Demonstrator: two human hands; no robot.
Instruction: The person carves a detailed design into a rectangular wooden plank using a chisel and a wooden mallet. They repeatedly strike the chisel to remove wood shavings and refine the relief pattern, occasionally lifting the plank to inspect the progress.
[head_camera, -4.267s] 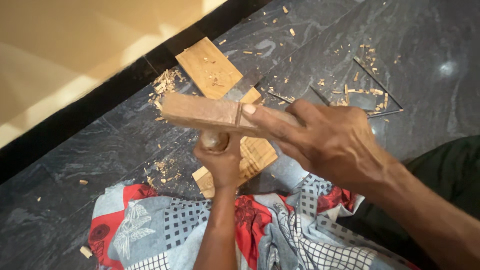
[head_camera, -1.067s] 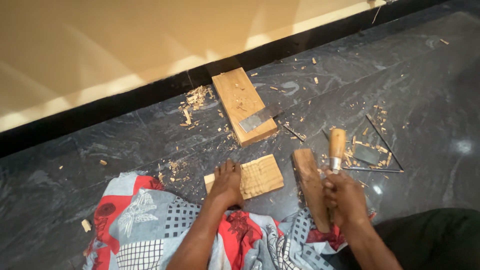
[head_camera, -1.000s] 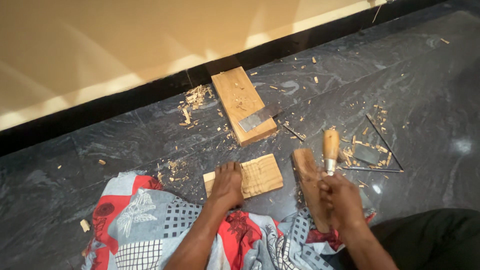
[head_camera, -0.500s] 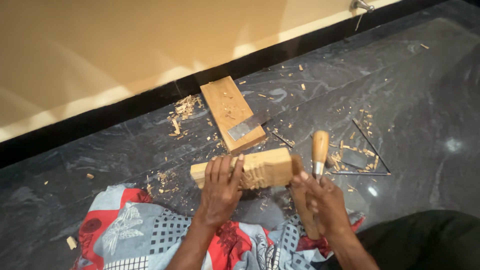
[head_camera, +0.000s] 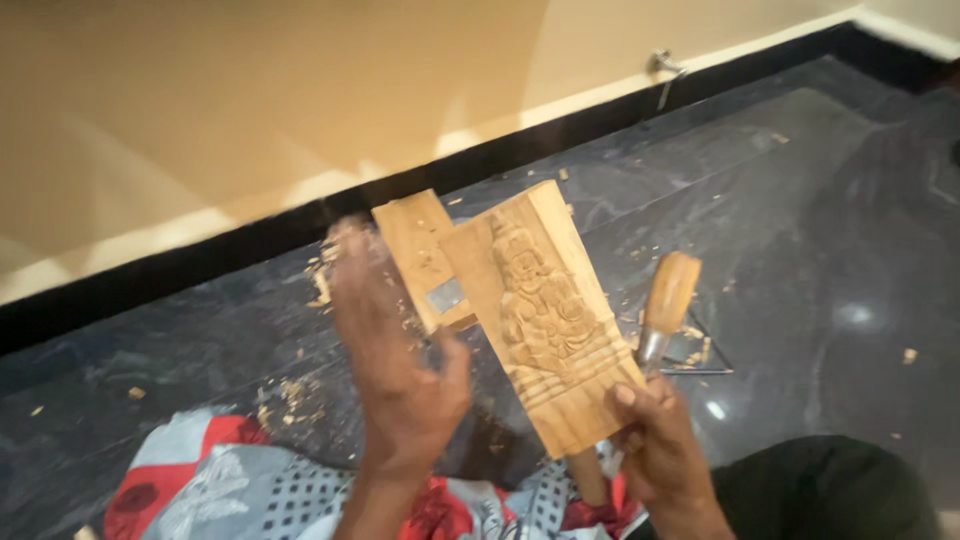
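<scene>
A pale wooden block (head_camera: 545, 310) with a carved figure on its face is lifted and tilted in front of me. My right hand (head_camera: 660, 450) grips its lower end, and the same hand holds a chisel (head_camera: 668, 295) with a wooden handle that points up beside the block. My left hand (head_camera: 400, 370) is raised just left of the block, blurred, fingers spread, the thumb close to the block's edge and nothing in it. Below the block a wooden stick (head_camera: 590, 480) pokes out; I cannot tell what it belongs to.
A second plain wooden block (head_camera: 415, 245) with a metal blade on it lies on the dark stone floor (head_camera: 800, 220). Wood chips (head_camera: 290, 395) are scattered about. Thin metal tools (head_camera: 700, 355) lie to the right. A patterned red and grey cloth (head_camera: 220, 490) covers my lap. A metal tap (head_camera: 662, 65) sits at the cream wall.
The carved block has come up off the floor and turned its carved face to me. My right hand now grips it with the chisel, and my left hand has let go.
</scene>
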